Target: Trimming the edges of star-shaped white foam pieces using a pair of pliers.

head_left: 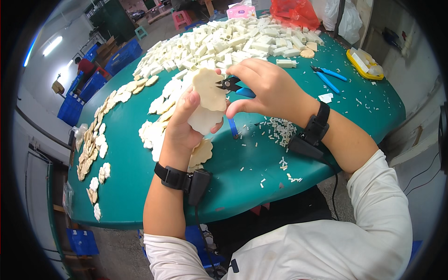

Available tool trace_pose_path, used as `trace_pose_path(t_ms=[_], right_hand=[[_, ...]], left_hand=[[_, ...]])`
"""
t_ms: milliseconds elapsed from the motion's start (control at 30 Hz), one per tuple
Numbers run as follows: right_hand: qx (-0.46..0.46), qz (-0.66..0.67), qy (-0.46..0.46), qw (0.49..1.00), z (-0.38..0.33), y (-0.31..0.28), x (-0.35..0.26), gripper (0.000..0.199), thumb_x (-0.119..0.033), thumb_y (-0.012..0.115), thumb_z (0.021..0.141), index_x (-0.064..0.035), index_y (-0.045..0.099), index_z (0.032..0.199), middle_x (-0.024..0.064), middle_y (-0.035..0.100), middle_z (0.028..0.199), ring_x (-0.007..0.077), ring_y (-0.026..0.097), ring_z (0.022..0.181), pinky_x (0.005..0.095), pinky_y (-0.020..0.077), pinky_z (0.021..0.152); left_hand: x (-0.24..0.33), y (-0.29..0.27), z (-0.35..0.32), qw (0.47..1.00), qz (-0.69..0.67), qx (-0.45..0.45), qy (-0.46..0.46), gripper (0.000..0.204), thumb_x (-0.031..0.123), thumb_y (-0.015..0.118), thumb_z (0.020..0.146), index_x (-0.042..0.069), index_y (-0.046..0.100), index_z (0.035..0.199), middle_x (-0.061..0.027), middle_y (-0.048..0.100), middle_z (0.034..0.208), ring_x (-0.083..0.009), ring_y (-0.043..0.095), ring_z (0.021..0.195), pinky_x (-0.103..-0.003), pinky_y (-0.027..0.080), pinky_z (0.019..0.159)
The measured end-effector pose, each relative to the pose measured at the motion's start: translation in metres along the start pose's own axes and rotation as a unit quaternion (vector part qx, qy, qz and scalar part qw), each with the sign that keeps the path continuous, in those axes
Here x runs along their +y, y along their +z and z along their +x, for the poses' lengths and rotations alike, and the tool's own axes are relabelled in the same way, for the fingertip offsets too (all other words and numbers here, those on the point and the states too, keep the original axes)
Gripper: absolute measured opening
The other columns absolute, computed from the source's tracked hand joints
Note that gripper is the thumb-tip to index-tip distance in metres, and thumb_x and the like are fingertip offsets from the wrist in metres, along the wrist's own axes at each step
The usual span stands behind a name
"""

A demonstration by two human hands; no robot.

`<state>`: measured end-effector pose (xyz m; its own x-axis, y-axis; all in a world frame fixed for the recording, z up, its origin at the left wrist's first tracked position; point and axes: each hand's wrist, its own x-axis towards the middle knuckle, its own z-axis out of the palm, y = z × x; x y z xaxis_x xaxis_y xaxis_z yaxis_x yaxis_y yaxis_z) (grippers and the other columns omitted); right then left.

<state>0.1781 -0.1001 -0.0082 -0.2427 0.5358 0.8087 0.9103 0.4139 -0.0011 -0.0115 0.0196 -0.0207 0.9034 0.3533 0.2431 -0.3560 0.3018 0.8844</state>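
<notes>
Now, from the head view, a cream scalloped plastic piece (207, 100) is held upright over the green surface (242, 177) by the left hand (184, 126), fingers pinched on its lower edge so the rim is offered up. Blue-handled cutters (232, 85) are gripped in the right hand (268, 88), fingers curled tight, blades set against that rim. White offcuts (280, 128) are scattered below.

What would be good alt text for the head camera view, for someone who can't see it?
A person's left hand holds cream, scalloped flat plastic pieces while the right hand works blue-handled black cutters at their edge, above a round green table. Piles of white plastic blocks, more cream pieces and small white offcuts cover the table.
</notes>
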Motion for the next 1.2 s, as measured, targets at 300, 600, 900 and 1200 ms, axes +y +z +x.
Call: trace_pose_path(t_ms=[300,600,900,1200], right_hand=[[-0.024,-0.047,-0.014,0.999,-0.0022,0.0019,0.0032,0.073,-0.059,0.074,0.072,0.0024,0.062,0.110,0.0146,0.064,0.096,0.0331,0.064,0.089,0.0395,0.0526,0.080],[-0.003,-0.062,-0.048,0.997,-0.0002,0.0024,0.0047,0.068,-0.058,0.071,0.077,0.0036,0.061,0.103,0.0118,0.062,0.085,0.0271,0.063,0.080,0.0349,0.0528,0.072],[-0.038,-0.057,-0.015,0.998,-0.0019,0.0003,0.0042,0.070,-0.057,0.075,0.071,0.0015,0.062,0.107,0.0115,0.062,0.087,0.0286,0.063,0.079,0.0364,0.0528,0.069],[-0.043,-0.073,-0.011,0.996,-0.0028,0.0009,0.0029,0.066,-0.056,0.076,0.071,0.0009,0.064,0.103,0.0100,0.062,0.083,0.0267,0.063,0.075,0.0345,0.0524,0.065]], left_hand=[[-0.0031,-0.0009,-0.0004,1.000,-0.016,0.000,0.001,0.076,0.048,0.072,0.086,0.007,0.043,0.142,-0.0109,0.061,0.108,-0.0181,0.064,0.083,-0.028,0.049,0.047],[-0.0015,0.0018,0.0002,1.000,-0.003,0.013,-0.013,0.078,0.047,0.074,0.084,0.007,0.042,0.144,-0.0108,0.061,0.106,-0.0181,0.065,0.082,-0.028,0.050,0.048],[-0.0025,-0.0015,0.0016,1.000,-0.004,0.015,-0.015,0.078,0.046,0.074,0.084,0.007,0.042,0.143,-0.0113,0.062,0.104,-0.0183,0.065,0.080,-0.028,0.051,0.048],[-0.0025,-0.0051,0.0011,1.000,-0.007,0.004,-0.018,0.077,0.044,0.074,0.085,0.005,0.041,0.143,-0.0110,0.062,0.104,-0.0182,0.065,0.080,-0.028,0.050,0.047]])
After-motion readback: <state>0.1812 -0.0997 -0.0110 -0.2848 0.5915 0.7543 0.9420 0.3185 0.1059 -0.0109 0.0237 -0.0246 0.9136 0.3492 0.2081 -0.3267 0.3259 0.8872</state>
